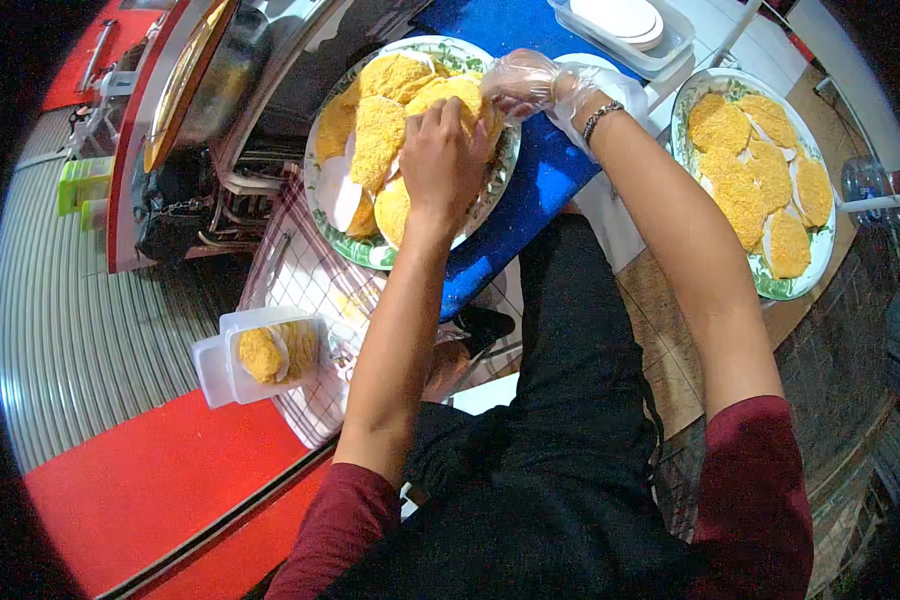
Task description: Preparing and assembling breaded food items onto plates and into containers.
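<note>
A large oval plate with a green leaf pattern point(379, 256) holds a heap of yellow crumb-coated cutlets point(379, 142), with white round sheets between some of them. My bare left hand point(442, 161) reaches over the heap, its fingers and thumb on a breaded cutlet point(450, 91) near the top right. At that cutlet's right edge is my right hand point(523, 84), in a clear plastic glove with the fingers curled. Whether it grips anything is hidden by the glove's folds and the plate's edge. A bracelet point(602, 120) circles the right wrist.
The plate rests partly on a blue surface point(547, 180). Another oval plate of breaded cutlets point(795, 289) stands at right. A plastic box of white discs point(622, 30) is at the top. Lower left, a clear container point(274, 352) with breaded pieces stands by a checked cloth point(300, 262).
</note>
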`<state>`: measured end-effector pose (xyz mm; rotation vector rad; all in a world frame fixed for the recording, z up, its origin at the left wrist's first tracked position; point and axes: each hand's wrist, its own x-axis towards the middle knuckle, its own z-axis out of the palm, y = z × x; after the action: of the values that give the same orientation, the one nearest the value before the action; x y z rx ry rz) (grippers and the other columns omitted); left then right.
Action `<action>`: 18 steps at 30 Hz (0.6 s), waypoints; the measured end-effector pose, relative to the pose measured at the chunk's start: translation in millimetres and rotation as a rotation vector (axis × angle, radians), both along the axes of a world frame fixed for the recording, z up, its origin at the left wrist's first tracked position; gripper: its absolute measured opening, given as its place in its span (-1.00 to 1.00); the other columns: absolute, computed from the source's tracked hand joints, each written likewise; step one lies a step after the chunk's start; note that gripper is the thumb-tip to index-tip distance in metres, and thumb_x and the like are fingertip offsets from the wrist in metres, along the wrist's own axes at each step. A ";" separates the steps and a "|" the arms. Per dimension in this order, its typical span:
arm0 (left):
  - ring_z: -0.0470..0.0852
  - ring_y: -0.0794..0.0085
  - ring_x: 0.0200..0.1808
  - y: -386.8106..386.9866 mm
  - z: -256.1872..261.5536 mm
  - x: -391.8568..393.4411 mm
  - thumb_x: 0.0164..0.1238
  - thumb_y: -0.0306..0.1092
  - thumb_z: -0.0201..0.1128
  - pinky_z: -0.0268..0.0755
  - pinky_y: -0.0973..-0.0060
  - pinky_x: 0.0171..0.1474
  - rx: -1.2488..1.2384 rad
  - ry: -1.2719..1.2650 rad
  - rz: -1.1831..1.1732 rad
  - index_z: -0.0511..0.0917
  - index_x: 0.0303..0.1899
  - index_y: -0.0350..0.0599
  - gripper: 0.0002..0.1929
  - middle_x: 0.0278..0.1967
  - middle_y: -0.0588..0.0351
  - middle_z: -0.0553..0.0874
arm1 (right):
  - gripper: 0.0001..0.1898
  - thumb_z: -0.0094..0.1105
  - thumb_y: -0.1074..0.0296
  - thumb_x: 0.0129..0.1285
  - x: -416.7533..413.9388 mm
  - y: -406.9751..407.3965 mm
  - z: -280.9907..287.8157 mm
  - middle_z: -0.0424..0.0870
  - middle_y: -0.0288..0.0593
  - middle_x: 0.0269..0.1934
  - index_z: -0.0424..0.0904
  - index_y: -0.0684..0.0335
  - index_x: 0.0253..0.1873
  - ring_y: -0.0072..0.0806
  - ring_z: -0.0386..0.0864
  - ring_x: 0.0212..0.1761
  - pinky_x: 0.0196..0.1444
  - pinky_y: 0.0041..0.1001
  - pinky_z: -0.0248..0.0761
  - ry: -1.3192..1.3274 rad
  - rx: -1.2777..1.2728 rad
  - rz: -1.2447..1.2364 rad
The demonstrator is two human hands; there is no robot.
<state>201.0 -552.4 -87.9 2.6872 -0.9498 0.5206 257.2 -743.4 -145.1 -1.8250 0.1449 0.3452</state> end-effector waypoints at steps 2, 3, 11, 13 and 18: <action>0.60 0.01 0.00 -1.0 -4.0 -3.9 0.20 -0.10 0.37 0.49 0.19 0.07 -0.006 -0.025 -0.007 0.56 0.04 -0.19 -0.54 -0.02 -0.10 0.68 | -0.74 0.31 0.15 0.27 0.5 -2.2 -2.6 0.63 -0.30 -0.49 0.63 0.24 -0.36 -0.56 0.54 -0.52 -0.55 -0.52 0.46 -0.037 0.099 0.007; 0.59 -0.02 -0.01 3.1 -4.4 -4.7 0.15 -0.12 0.41 0.48 0.19 0.08 -0.005 -0.054 -0.003 0.55 0.03 -0.22 -0.51 -0.01 -0.12 0.65 | -0.79 0.29 0.22 0.26 0.3 3.3 9.2 0.63 -0.32 -0.48 0.62 0.23 -0.36 -0.57 0.54 -0.51 -0.53 -0.52 0.47 -0.054 -0.023 0.075; 0.57 -0.01 -0.02 3.9 -5.5 -2.5 0.07 -0.08 0.47 0.47 0.18 0.08 -0.010 -0.054 0.046 0.55 0.02 -0.23 -0.45 -0.02 -0.13 0.64 | -0.92 0.27 0.41 0.19 6.1 6.3 20.7 0.64 -0.28 -0.45 0.63 0.25 -0.25 -0.59 0.59 -0.47 -0.39 -0.53 0.57 0.165 0.165 -0.019; 0.57 -0.01 -0.03 -0.5 -7.4 -3.2 0.06 -0.08 0.47 0.47 0.18 0.07 -0.010 -0.051 0.045 0.55 0.02 -0.23 -0.45 -0.04 -0.13 0.64 | -0.87 0.28 0.44 0.21 8.9 -11.6 3.1 0.71 -0.27 -0.35 0.65 0.24 -0.15 -0.55 0.67 -0.37 -0.30 -0.54 0.61 -0.267 0.126 0.315; 0.59 -0.04 -0.07 -9.9 -1.5 -1.8 0.03 -0.17 0.43 0.49 0.16 0.02 -0.002 0.031 0.047 0.56 0.00 -0.22 -0.50 -0.10 -0.15 0.65 | -0.84 0.29 0.43 0.23 7.0 -35.7 -18.8 0.75 -0.27 -0.26 0.66 0.22 -0.09 -0.48 0.71 -0.28 -0.25 -0.52 0.63 -0.586 0.304 0.549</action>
<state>199.2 -562.2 -89.4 2.7135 -0.8801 0.4874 264.2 -779.1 -163.9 -1.5660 -0.7859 0.1822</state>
